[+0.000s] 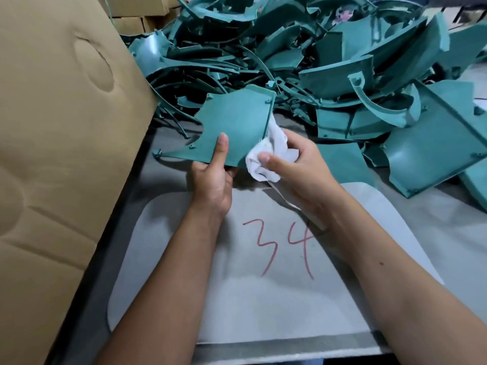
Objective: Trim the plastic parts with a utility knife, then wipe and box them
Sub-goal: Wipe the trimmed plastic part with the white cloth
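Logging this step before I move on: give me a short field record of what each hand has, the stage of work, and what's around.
left hand: left hand holds flat teal plastic part by its near edge, thumb on top
right hand: right hand grips crumpled white cloth against the part's right edge
stage: wiping; part not yet boxed
knife: none visible
pile: heap of teal plastic parts behind the hands
work surface: grey mat marked 34 in red
box: tan cardboard flap at left
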